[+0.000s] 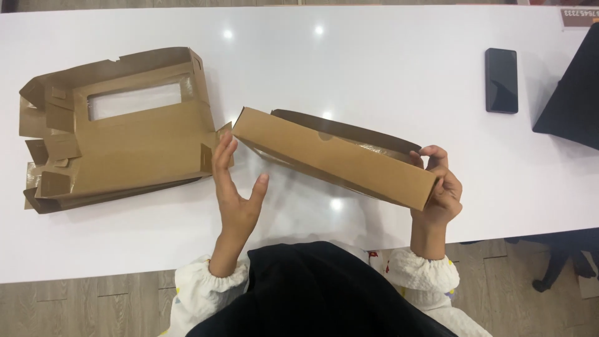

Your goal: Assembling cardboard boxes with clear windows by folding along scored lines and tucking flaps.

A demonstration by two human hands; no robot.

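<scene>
I see the right hand (440, 187) pinching the end of the half-folded cardboard box (337, 157), tilted above the table (374, 68); left hand (234, 187) open beside its other end; it looks light, flimsy, best held by the ends

I seem to be in an office or meeting room: a long glossy white table (374, 68) mirrors ceiling spotlights, a black phone (501, 80) lies near its far right corner, and grey wood-look flooring (93, 306) runs along the near edge.
</scene>
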